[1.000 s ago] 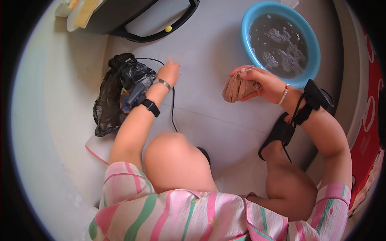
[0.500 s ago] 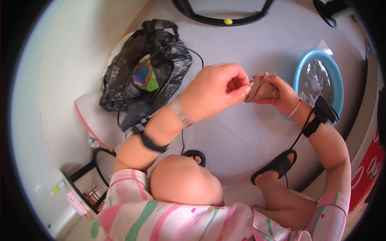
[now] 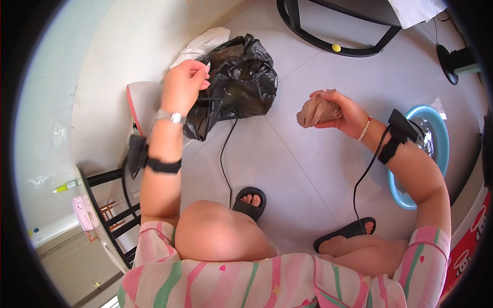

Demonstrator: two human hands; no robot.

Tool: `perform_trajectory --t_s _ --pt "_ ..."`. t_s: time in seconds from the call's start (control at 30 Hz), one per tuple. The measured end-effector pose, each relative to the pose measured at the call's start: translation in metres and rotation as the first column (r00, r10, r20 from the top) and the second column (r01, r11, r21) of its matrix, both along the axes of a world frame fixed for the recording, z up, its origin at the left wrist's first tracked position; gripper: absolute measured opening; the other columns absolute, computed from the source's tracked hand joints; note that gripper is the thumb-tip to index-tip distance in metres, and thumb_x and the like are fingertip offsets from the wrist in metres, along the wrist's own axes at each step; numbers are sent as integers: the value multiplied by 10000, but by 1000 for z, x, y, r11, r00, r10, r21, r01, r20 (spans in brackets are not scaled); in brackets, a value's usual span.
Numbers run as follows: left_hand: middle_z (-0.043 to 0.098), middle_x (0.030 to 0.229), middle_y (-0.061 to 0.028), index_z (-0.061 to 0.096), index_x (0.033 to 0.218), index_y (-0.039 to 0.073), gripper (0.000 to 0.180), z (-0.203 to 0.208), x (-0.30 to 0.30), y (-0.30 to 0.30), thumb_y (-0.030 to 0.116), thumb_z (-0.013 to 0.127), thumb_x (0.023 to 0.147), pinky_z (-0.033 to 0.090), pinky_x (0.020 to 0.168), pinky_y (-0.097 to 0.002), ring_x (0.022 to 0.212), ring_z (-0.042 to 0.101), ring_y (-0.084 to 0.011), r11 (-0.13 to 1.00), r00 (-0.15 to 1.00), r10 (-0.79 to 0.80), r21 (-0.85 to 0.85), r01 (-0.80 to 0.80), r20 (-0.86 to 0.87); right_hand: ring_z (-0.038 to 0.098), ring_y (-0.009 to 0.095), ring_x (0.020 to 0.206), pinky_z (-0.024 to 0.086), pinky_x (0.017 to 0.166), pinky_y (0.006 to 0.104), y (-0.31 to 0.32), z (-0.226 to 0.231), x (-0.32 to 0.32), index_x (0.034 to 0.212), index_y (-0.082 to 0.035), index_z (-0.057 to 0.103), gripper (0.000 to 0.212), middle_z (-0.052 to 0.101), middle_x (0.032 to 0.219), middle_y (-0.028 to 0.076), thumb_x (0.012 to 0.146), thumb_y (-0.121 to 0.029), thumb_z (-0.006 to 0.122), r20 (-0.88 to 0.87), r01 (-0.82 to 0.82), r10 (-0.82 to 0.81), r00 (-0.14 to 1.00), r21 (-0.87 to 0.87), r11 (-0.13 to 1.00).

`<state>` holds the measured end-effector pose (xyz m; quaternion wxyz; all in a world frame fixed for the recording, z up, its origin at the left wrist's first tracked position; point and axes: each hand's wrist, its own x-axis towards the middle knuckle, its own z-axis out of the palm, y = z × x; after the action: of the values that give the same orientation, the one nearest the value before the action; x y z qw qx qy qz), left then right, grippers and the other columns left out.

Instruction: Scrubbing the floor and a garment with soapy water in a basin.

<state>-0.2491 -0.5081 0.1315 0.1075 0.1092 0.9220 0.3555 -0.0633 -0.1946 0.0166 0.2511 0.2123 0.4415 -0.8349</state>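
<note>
My left hand [image 3: 186,84] is raised at the left over the near side of a black plastic bag [image 3: 246,77], its fingers pinched together. A small pale glint shows at the fingertips; whether it is a nail or a held scrap I cannot make out. My right hand [image 3: 352,114] is closed around a crumpled brown bundle [image 3: 319,111] with soft folds, held above the floor right of the bag. It looks like thin wadded cloth, but the material is not certain. The bag slumps on the floor with its mouth loosely gathered, its contents mostly hidden.
A blue basin [image 3: 446,143] of water stands at the right beside my right forearm. A black-framed stand [image 3: 354,51] with a yellow dot is ahead. Black rack [image 3: 110,205] at left. Cables [image 3: 222,159] run from both wrist straps. A red printed box [image 3: 470,241] sits lower right.
My left hand has swung left, away from the brown bundle, to the bag. My right hand keeps hold of the bundle. The view has shifted, and the colourful item inside the bag is now hidden.
</note>
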Motion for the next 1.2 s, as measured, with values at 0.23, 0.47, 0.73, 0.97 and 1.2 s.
perform_trajectory --t_s 0.23,0.47,0.73,0.97,1.2 --pt "747 878 -149 711 1112 -22 244 -87 -36 -31 150 615 968 567 633 -317 645 710 -177 973 994 -12 -232 -14 -108 647 248 1129 569 929 413 -3 3 16 1272 -111 593 424 620 1250 94 985 -414 516 15 -48 48 999 1 999" --pt "665 990 -76 699 1099 35 196 -41 59 63 180 647 978 540 748 -288 830 668 -164 860 826 -482 23 510 -293 706 249 1049 619 871 387 15 -8 12 1339 -51 554 557 662 1250 117 1037 -490 391 35 108 -104 994 -156 982" --pt "592 1244 -115 496 1329 4 551 -74 102 95 153 778 880 558 912 -356 1125 621 -203 825 789 -554 303 478 264 604 237 1244 575 939 354 -2 31 15 1497 -50 354 617 574 1370 88 979 -219 646 -250 -223 297 922 285 932" --pt "594 1239 -135 459 1282 50 493 -86 93 32 31 728 869 485 1014 -364 1164 595 -216 682 876 -443 707 188 193 667 147 1090 613 789 314 56 12 25 1447 -83 457 501 599 1348 78 968 -126 599 -307 -3 50 950 149 989" --pt "623 1141 -147 524 1160 34 367 -4 92 2 70 745 870 523 967 -390 1079 635 -254 609 843 -525 638 471 -121 643 106 804 578 692 278 77 23 14 1188 -71 635 224 672 982 26 972 -94 583 -408 -70 61 911 -9 997"
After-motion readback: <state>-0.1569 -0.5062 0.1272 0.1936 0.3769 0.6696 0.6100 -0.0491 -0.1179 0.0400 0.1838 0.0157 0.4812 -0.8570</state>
